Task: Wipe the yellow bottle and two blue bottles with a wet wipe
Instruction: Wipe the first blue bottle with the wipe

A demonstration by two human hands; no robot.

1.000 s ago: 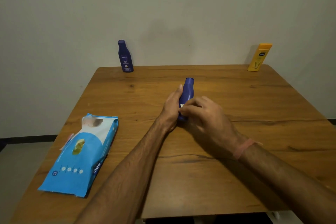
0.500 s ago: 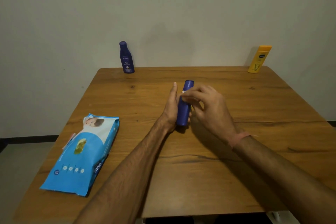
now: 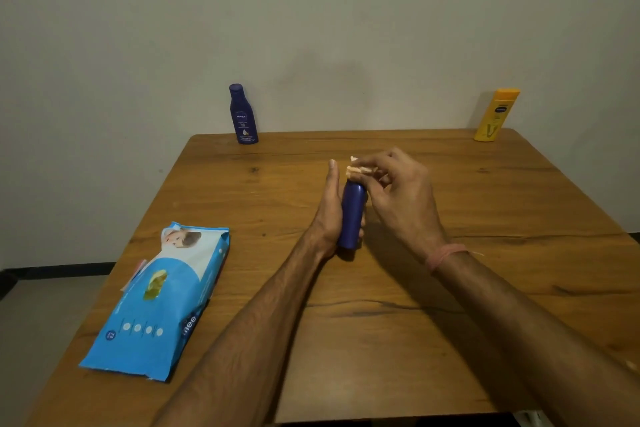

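— Since the earlier frame, what had moved?

— Up the bottle went the right hand (image 3: 394, 198), from the base to the cap, while the pack and the far bottles stayed put.

— Start from the near side.

— At the table's (image 3: 381, 357) near left edge lay the blue wipe pack (image 3: 156, 302), flat. Around the middle, the left hand (image 3: 330, 215) held the nearer blue bottle (image 3: 353, 215), its grip curled round the body. The right hand's grip pinched a bunched wet wipe (image 3: 360, 168) against the cap end.

— And further back?

— The second blue bottle (image 3: 243, 114) stood at the far edge towards the left corner; the yellow bottle (image 3: 496, 114) stood at the far right corner. Whether either was wiped already, I couldn't tell.

— What could have gone wrong?

— I judged a damp bottle might slip from the left hand, or the small wad might miss the hidden side.
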